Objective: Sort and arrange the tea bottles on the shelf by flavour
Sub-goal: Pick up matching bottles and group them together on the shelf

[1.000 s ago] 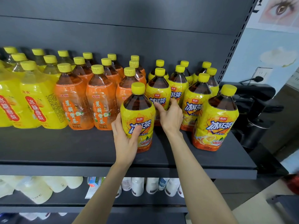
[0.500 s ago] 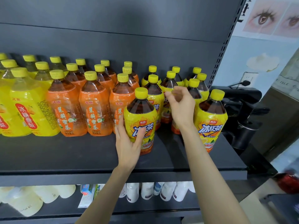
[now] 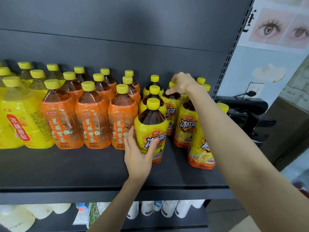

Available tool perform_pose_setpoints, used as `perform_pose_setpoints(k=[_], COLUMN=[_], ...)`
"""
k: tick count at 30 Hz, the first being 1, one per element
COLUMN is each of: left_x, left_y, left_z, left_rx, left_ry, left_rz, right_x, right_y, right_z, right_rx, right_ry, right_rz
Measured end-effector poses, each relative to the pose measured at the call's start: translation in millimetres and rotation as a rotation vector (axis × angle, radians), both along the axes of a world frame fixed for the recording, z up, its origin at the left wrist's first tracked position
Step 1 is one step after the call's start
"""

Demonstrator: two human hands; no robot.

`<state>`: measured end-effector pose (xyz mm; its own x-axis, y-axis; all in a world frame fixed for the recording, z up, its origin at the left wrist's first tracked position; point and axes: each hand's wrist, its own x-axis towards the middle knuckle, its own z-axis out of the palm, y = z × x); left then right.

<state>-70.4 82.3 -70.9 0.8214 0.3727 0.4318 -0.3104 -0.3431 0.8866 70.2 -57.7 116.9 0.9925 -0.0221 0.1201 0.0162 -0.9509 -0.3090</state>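
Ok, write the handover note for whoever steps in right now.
Left hand grips the front iced tea bottle, which stands on the shelf.
Right hand grips the top of a rear iced tea bottle.
Done: pear bottles on the left, orange jasmine bottles in the middle, iced tea on the right.
Left: the front iced tea bottle and the far-right bottle stand forward of the rest; line them up.

The shelf (image 3: 66, 168) front lies open; packed bottles (image 3: 93, 114) block the back.
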Motion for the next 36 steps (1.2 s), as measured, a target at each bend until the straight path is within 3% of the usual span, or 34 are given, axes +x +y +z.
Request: perform_pose_setpoints(k=[10, 18, 20, 23, 26, 30, 32, 36], left_x=[6, 8, 5, -2, -6, -2, 3, 16], left_y=[-7, -4, 1, 16, 31, 38, 37, 36], left_z=[0, 2, 4, 9, 14, 16, 20, 28], left_rx=[0.019, -0.006, 0.024, 0.181, 0.136, 0.146, 0.218, 0.477], left_ry=[-0.002, 0.062, 0.054, 0.010, 0.028, 0.007, -0.006, -0.001], left_rz=[0.004, -0.078, -0.104, -0.081, -0.174, -0.227, -0.217, -0.107], right_x=[13, 3, -21, -74, -115, -118, -112, -108], right_y=[-22, -18, -13, -1, 9, 19, 27, 36], right_z=[10, 5, 4, -18, -65, -122, -131, -133], right_rx=[-0.099, -0.167, -0.039, 0.362, 0.681, 1.067, 1.117, 1.106], right_ry=[0.062, -0.057, -0.255, -0.422, -0.335, -0.035, 0.017, -0.053], right_rz=[0.086, 0.057, 0.068, 0.158, 0.161, 0.129, 0.106, 0.082])
